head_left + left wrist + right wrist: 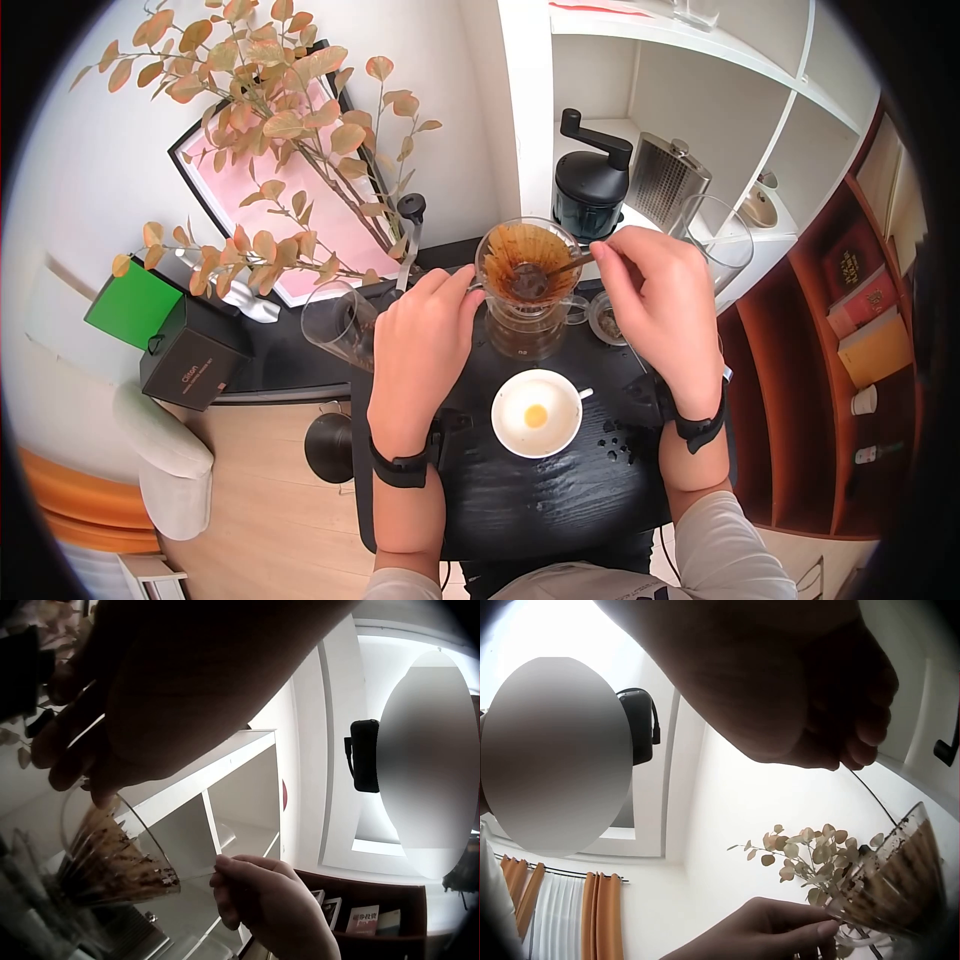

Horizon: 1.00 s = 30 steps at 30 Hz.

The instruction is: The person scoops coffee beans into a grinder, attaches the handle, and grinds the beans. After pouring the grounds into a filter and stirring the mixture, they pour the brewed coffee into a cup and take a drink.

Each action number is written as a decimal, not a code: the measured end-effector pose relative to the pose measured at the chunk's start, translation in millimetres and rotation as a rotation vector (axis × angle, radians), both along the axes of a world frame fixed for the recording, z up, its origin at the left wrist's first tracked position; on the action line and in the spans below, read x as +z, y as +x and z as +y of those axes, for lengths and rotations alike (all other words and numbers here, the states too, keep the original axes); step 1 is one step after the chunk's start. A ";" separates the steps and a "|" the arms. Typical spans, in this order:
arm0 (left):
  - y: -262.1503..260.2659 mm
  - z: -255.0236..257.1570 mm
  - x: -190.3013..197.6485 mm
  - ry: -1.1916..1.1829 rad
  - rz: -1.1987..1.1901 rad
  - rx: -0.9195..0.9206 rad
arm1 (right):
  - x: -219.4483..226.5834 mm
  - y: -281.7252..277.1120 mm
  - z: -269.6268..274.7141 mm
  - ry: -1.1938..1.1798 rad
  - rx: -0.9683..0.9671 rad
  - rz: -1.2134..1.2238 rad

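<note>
A glass coffee dripper [481, 262] sits on a glass server [525, 342], lined with a brown-stained paper filter [512, 245] that has dark wet grounds low inside. My left hand [422, 340] pinches the dripper's side handle between thumb and fingers; the right wrist view shows this grip on the handle [862, 942]. With thumb and fingertips, my right hand [660, 295] holds a thin dark stirring stick [570, 264], slanting down into the filter. Its lower end is in the grounds. Nearer to me stands a white cup [508, 405] with a little yellowish liquid at the bottom.
Clear glass vessels [335, 318] stand left and right [722, 235] of the dripper. A small round dish [606, 318] sits by the right hand. Drops [616, 445] wet the black table [500, 510]. Behind are a black hand grinder [590, 190] and a metal flask [668, 180].
</note>
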<state>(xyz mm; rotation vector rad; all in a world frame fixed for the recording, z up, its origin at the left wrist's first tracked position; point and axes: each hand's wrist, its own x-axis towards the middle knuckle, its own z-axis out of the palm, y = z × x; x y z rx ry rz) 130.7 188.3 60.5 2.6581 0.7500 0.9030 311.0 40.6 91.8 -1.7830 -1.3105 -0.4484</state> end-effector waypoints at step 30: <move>-1.6 0.6 0.0 -0.003 0.017 0.001 | 2.9 -6.5 -3.4 -0.063 0.054 -0.020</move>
